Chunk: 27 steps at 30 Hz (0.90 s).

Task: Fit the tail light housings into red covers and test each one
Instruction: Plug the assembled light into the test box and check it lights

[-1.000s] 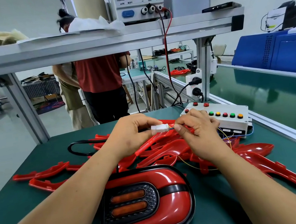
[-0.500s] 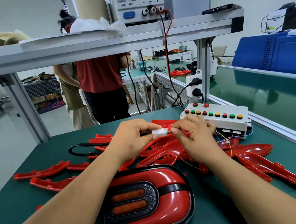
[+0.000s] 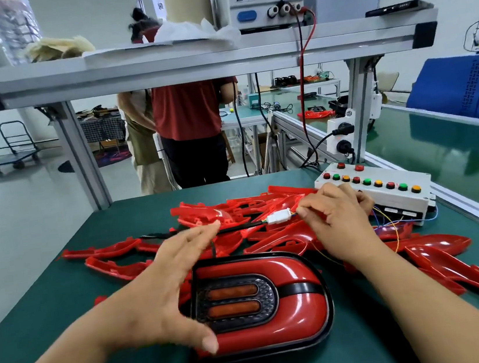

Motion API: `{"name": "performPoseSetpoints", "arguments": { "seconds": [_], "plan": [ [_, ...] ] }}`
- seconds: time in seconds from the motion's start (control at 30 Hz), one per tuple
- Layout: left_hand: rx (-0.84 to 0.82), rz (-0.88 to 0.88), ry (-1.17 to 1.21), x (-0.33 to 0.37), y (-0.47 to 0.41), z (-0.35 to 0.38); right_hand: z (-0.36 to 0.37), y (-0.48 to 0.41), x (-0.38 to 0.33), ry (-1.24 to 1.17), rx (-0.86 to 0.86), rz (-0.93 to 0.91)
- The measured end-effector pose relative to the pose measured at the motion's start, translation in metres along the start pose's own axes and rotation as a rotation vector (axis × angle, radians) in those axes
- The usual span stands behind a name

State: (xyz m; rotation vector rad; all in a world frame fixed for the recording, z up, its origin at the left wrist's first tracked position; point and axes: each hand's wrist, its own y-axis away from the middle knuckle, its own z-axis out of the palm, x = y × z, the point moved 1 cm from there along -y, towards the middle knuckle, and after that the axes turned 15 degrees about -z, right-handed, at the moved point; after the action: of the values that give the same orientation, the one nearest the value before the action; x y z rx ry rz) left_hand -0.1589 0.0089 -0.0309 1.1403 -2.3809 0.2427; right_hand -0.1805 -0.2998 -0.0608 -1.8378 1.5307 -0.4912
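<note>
L hand [image 3: 166, 285] spread open over tail light [image 3: 280, 313] near edge; R hand [image 3: 337, 220] pinching end of white connector [image 3: 279, 216], above red covers [image 3: 113, 252].

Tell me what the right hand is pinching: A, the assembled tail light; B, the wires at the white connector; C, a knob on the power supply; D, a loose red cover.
B: the right hand pinches the wires at the end of the white connector; the open left hand is at the tail light.
</note>
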Motion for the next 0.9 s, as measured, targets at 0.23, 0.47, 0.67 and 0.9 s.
{"name": "performPoseSetpoints", "arguments": {
  "seconds": [0.23,0.47,0.67,0.9],
  "plan": [
    [-0.044,-0.062,-0.122,-0.007,0.013,0.025,0.000,0.004,-0.001,0.002,0.011,-0.006],
    [0.034,-0.072,-0.126,-0.012,-0.011,0.023,0.006,0.006,0.000,0.019,-0.180,0.052],
    [0.073,-0.091,-0.027,-0.022,-0.015,0.029,0.002,-0.004,0.008,0.084,-0.254,0.127],
    [0.150,-0.083,-0.048,-0.026,-0.018,0.030,0.000,-0.034,0.034,0.305,-0.454,0.247]
  ]
}}
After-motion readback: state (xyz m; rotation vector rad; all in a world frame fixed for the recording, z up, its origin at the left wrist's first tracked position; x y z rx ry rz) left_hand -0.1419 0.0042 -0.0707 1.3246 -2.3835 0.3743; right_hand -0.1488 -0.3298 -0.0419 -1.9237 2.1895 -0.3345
